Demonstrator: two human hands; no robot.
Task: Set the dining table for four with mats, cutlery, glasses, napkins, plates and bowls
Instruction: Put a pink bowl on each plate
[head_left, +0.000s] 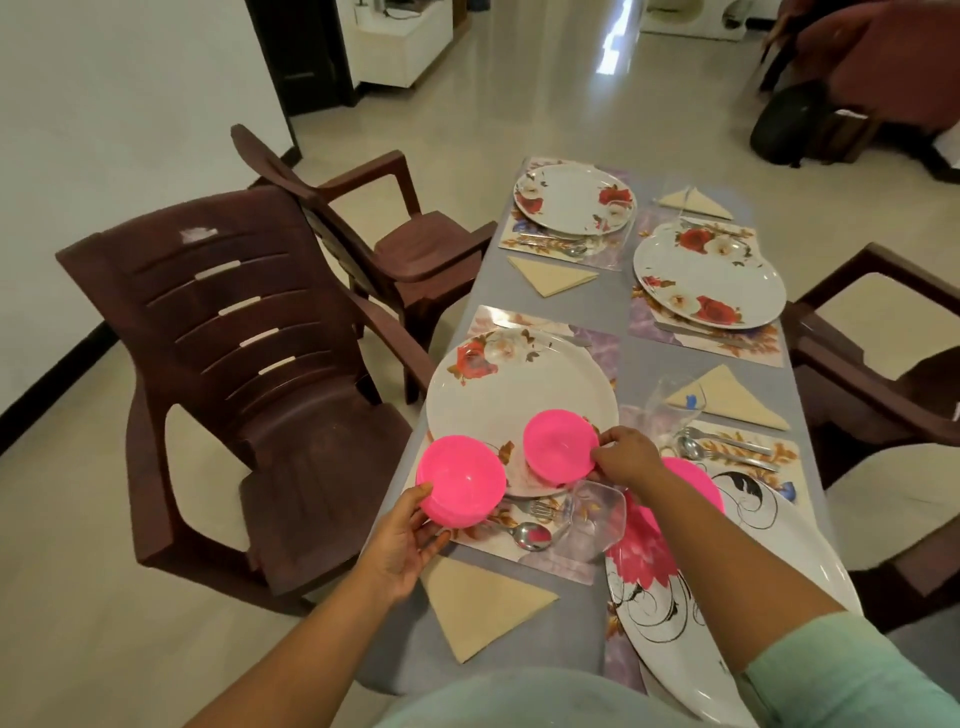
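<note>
No legible text, label, brand, number or sign is found on any surface in view. The plates (522, 395) carry floral and scroll decoration only, without lettering. The mats (602, 353) beneath the plates show printed patterns but no characters. The pink bowls (560, 444) on and beside the near-left plate are unmarked. The chair (249, 364) left of the plates bears a pale scuff, not writing.
</note>
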